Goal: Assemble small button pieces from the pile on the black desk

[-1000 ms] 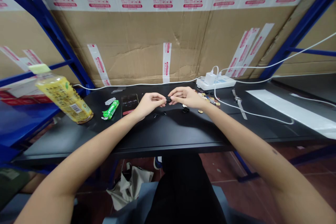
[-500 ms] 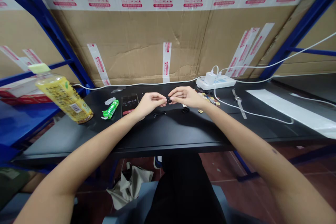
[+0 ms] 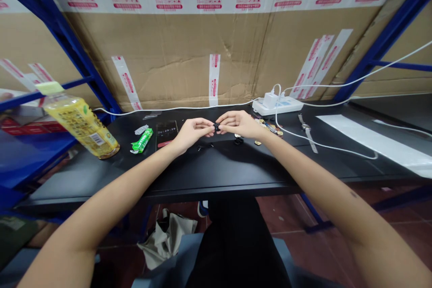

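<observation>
Between my two hands, just above the black tabletop [image 3: 202, 171], is a small black part [image 3: 216, 127] whose exact kind I cannot make out. My left hand [image 3: 195, 132] pinches it from the left between thumb and fingertips. From the other side, my right hand [image 3: 239, 125] pinches it the same way. Another small black part [image 3: 239, 141] lies on the table below my right hand. Tiny dark bits [image 3: 200, 147] lie below my left hand. Behind my right wrist, partly covered by it, is a pile of small tan and metallic pieces [image 3: 279, 133].
To the left are a yellow drink bottle [image 3: 83, 121], a green wrapper [image 3: 142, 140] and a phone [image 3: 166, 131] showing a timer. A white power strip [image 3: 286, 107] with cables and a wristwatch [image 3: 306, 127] are on the right. Cardboard [image 3: 182, 45] backs the table.
Both hands stay almost still, holding the black part between them; it seems turned very slightly. Nothing on the table has moved.
</observation>
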Tool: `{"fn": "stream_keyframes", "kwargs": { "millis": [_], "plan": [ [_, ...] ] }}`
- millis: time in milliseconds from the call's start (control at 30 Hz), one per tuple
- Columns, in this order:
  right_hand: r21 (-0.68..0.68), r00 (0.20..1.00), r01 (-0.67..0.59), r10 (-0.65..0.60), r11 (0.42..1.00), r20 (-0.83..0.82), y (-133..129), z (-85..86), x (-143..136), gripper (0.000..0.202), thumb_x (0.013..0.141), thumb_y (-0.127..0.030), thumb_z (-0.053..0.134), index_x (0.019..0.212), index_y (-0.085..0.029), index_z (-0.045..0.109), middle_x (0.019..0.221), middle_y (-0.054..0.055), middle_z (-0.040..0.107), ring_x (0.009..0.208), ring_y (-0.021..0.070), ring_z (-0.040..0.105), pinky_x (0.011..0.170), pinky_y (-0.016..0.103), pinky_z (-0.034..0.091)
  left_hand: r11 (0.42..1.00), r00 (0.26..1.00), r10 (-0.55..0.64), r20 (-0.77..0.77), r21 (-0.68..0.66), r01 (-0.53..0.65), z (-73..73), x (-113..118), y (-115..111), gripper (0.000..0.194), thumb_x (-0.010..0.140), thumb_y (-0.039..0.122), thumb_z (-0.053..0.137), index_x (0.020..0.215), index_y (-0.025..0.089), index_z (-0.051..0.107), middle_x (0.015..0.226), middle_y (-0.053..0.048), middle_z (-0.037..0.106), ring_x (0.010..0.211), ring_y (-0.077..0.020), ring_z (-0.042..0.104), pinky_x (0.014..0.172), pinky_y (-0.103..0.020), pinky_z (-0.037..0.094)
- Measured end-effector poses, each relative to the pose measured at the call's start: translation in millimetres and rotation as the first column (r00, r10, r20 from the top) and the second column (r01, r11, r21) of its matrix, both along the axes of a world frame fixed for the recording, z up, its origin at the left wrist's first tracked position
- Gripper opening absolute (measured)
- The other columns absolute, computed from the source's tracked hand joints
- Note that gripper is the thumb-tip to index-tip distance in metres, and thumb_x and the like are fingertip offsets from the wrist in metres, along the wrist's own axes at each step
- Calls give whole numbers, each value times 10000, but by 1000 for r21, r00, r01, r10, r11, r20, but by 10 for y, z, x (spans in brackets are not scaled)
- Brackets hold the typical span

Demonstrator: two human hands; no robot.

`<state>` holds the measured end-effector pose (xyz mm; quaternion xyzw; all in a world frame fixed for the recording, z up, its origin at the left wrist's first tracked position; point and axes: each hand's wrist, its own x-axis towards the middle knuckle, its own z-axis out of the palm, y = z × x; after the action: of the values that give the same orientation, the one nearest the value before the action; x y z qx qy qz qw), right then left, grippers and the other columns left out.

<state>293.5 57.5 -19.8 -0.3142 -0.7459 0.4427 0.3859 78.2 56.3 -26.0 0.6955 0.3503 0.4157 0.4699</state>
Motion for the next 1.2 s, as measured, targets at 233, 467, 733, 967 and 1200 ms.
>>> {"fn": "stream_keyframes", "kwargs": {
  "millis": [233,467,733,967,1200],
  "plan": [
    [-5,1000,13,-13,1000,-14,19,-9,-1,366,764,-348,722,1041,-125,632,890,103,739,851,201,727,857,371,592,999,999,38,9,23,-39,11,2,7,316,713,357,774,899,113,696,814,-74,699,767,-163,650,811,-349,514],
    [-7,1000,18,-18,1000,-19,5,9,-5,363,749,-354,734,1012,-129,624,871,97,737,838,196,725,847,364,589,999,999,38,16,33,-38,-5,2,16,315,716,358,768,904,117,693,820,-73,695,770,-166,648,805,-353,511],
    [2,1000,10,-10,1000,-15,9,4,-2,356,757,-356,724,1010,-127,620,867,99,735,830,191,722,837,357,583,998,999,35,6,46,-35,-7,-2,22,307,727,354,761,908,116,693,826,-70,689,763,-156,638,794,-331,502],
    [17,1000,22,-22,1000,-14,15,4,5,353,751,-363,721,995,-131,614,832,87,729,799,189,717,801,350,574,998,999,45,18,53,-46,0,2,21,299,723,355,755,890,117,683,829,-65,679,758,-154,629,791,-330,499],
    [57,998,63,-65,996,24,10,11,11,294,772,-288,670,1018,-141,606,798,65,714,778,174,705,798,338,557,998,996,61,66,17,-62,-4,2,36,268,719,318,754,872,115,667,814,-46,664,722,-131,626,754,-300,494]
  ]
}}
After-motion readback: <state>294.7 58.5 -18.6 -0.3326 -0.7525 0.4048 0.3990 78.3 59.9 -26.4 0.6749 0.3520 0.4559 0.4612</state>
